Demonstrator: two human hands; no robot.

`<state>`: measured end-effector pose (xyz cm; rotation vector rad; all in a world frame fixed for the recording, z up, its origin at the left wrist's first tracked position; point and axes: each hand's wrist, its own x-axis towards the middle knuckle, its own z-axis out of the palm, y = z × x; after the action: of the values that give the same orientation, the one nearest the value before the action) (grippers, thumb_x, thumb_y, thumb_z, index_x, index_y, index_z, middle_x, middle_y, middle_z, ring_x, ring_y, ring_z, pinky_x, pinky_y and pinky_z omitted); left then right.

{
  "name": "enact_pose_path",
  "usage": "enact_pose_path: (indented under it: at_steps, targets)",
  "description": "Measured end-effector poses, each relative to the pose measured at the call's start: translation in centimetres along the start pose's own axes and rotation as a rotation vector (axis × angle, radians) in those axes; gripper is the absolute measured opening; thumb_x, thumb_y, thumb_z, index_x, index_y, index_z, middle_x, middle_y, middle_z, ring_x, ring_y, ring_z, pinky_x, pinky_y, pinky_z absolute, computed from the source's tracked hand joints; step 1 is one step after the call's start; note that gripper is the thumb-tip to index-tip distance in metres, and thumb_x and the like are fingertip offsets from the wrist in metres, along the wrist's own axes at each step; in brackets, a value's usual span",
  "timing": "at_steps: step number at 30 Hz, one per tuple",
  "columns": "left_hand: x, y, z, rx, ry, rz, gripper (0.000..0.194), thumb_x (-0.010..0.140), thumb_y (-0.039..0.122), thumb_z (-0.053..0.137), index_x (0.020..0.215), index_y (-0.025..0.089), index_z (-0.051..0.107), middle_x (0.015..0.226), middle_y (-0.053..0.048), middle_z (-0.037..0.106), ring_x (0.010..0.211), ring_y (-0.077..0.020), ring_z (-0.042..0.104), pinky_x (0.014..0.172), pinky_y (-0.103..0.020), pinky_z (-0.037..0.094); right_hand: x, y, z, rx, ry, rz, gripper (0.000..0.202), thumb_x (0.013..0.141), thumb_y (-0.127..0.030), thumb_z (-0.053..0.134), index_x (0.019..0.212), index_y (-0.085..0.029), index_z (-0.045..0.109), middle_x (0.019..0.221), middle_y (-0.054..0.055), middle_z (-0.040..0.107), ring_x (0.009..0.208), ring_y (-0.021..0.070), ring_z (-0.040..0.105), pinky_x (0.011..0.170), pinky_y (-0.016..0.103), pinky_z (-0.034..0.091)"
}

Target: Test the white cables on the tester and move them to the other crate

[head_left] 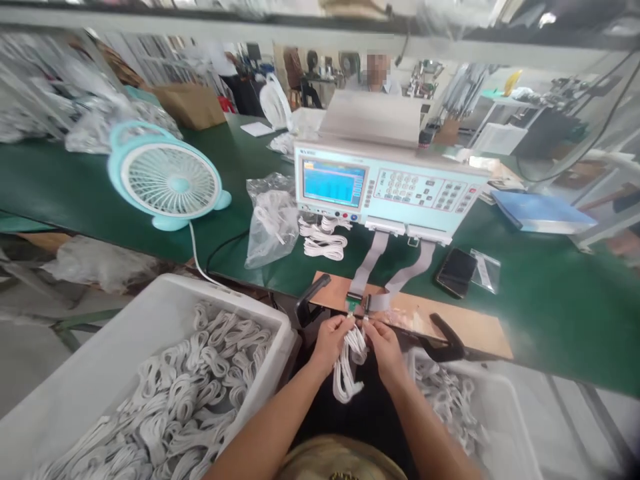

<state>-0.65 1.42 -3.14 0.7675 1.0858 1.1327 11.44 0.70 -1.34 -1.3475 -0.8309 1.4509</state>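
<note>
A coiled white cable (345, 373) hangs between my hands at the front edge of the bench. My left hand (332, 340) pinches one end of it against a small green connector board (353, 305). Close by, my right hand (384, 341) pinches the other end by a second dark connector (369, 304). Both connectors sit on a wooden board (465, 320) and join grey ribbon cables (367, 263). Those ribbons run up to a benchtop tester (380, 187) with a lit blue screen. My fingers hide the cable's plugs.
A white bin (165, 290) of coiled cables stands at left, another bin (515, 393) at right. Black clamps (313, 300) grip the board. On the green bench (550, 293) are a fan (170, 177), a bagged cable (273, 220), a phone (456, 272) and a blue folder (543, 210). People are behind.
</note>
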Motion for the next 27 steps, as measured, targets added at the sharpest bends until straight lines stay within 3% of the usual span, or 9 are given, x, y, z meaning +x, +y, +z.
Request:
enact_pose_path:
  at_steps: [6, 11, 19, 23, 27]
  targets:
    - [0.5, 0.7, 0.3, 0.059, 0.003, 0.024, 0.039, 0.065, 0.05, 0.062, 0.057, 0.013, 0.051, 0.052, 0.003, 0.044, 0.051, -0.0087, 0.037, 0.052, -0.022, 0.029, 0.1, 0.3, 0.2, 0.056, -0.009, 0.025, 0.037, 0.066, -0.05, 0.065, 0.078, -0.015, 0.068, 0.059, 0.0, 0.06, 0.054, 0.0139, 0.049, 0.058, 0.025, 0.039]
    - [0.6, 1.1, 0.8, 0.103, 0.003, 0.078, 0.039, 0.066, 0.049, 0.06, 0.054, 0.015, 0.043, 0.051, 0.004, 0.036, 0.051, -0.0081, 0.031, 0.05, -0.022, 0.025, -0.2, 0.2, 0.6, 0.099, -0.02, -0.021, 0.036, 0.067, -0.048, 0.065, 0.082, -0.015, 0.068, 0.075, 0.003, 0.066, 0.068, 0.0169, 0.056, 0.07, 0.026, 0.042]
    - [0.7, 0.7, 0.8, 0.135, 0.016, 0.102, 0.041, 0.065, 0.05, 0.059, 0.052, 0.017, 0.039, 0.052, 0.005, 0.033, 0.051, -0.0084, 0.03, 0.05, -0.022, 0.025, -0.4, -0.1, 1.0, 0.093, 0.025, -0.051, 0.037, 0.061, -0.049, 0.068, 0.072, -0.014, 0.066, 0.067, 0.003, 0.065, 0.061, 0.0159, 0.054, 0.062, 0.025, 0.041]
    - [0.8, 0.6, 0.8, 0.143, 0.029, 0.127, 0.041, 0.067, 0.05, 0.058, 0.052, 0.016, 0.04, 0.052, 0.005, 0.035, 0.051, -0.0086, 0.031, 0.051, -0.022, 0.026, -0.3, 0.0, 0.9, 0.078, 0.011, -0.085, 0.033, 0.065, -0.048, 0.064, 0.073, -0.016, 0.064, 0.068, 0.003, 0.064, 0.062, 0.0164, 0.054, 0.063, 0.027, 0.041]
    - [0.7, 0.8, 1.0, 0.145, 0.037, 0.105, 0.036, 0.068, 0.045, 0.058, 0.053, 0.016, 0.042, 0.051, 0.005, 0.036, 0.05, -0.008, 0.032, 0.049, -0.021, 0.026, -0.4, 0.0, 1.2, 0.008, 0.079, -0.107, 0.032, 0.066, -0.048, 0.063, 0.068, -0.016, 0.06, 0.064, 0.002, 0.06, 0.062, 0.0159, 0.051, 0.061, 0.026, 0.04]
